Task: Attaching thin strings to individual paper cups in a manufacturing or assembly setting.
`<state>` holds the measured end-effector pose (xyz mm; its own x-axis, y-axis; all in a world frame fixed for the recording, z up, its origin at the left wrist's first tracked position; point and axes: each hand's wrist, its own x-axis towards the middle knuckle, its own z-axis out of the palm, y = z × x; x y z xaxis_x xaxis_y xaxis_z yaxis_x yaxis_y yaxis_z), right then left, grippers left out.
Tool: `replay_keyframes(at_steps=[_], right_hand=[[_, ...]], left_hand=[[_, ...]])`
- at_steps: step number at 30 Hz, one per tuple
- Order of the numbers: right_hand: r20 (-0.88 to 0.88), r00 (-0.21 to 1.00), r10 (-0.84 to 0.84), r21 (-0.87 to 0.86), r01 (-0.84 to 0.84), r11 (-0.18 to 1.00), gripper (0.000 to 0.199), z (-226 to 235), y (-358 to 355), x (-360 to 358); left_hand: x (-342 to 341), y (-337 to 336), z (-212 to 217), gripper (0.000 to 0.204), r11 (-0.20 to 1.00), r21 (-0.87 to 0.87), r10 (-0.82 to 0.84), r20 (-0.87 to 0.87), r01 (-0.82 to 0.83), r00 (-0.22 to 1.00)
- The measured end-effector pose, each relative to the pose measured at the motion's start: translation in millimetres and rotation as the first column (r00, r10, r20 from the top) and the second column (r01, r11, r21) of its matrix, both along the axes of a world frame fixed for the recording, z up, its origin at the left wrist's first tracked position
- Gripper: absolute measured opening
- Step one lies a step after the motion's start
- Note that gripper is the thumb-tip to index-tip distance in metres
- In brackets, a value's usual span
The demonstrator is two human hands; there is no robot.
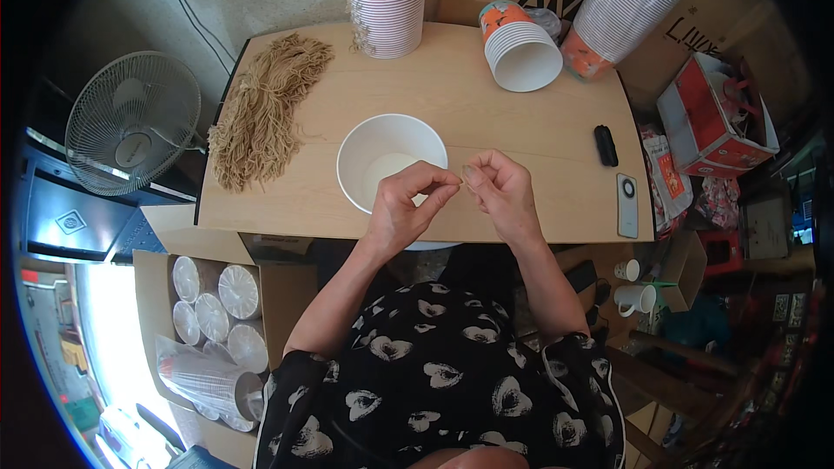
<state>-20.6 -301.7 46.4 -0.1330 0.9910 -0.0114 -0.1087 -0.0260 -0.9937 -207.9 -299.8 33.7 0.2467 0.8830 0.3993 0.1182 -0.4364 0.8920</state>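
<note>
Both hands meet over the near middle of the table, fingertips almost touching. My left hand (pixel 405 205) is closed in a pinch of thumb and forefinger, in front of a white paper bucket (pixel 349 165). Just to its right, my right hand (pixel 506 197) pinches in the same way. Whatever lies between the fingertips is too small to make out. The bucket stands upright with its mouth facing up, and its near right rim is partly covered by my left hand. At the table's left lies a thick bundle of tan strings (pixel 268 113).
A tall stack of paper buckets (pixel 387 17) stands at the back. A shorter stack (pixel 512 48) lies tipped beside a plastic-wrapped stack (pixel 621 13). A black object (pixel 605 146) and a phone (pixel 627 206) lie at right. A fan (pixel 133 124) and a carton of wrapped cups (pixel 287 295) are left.
</note>
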Motion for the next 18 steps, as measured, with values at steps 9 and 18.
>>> replay_keyframes(at_steps=[9, 18], right_hand=[[0.003, 1.000, 0.028, -0.065, -0.028, 0.998, 0.016, -3.4, 2.0, 1.0], [-0.012, 0.999, 0.045, -0.131, -0.046, 0.990, 0.015, -3.4, 1.4, 3.2]], left_hand=[[7.7, -2.8, -0.9, 0.018, 0.988, 0.134, 0.083, -0.018, -0.080, 0.996], [5.7, -2.6, -0.7, 0.018, 0.946, 0.307, 0.142, -0.105, -0.104, 0.984]])
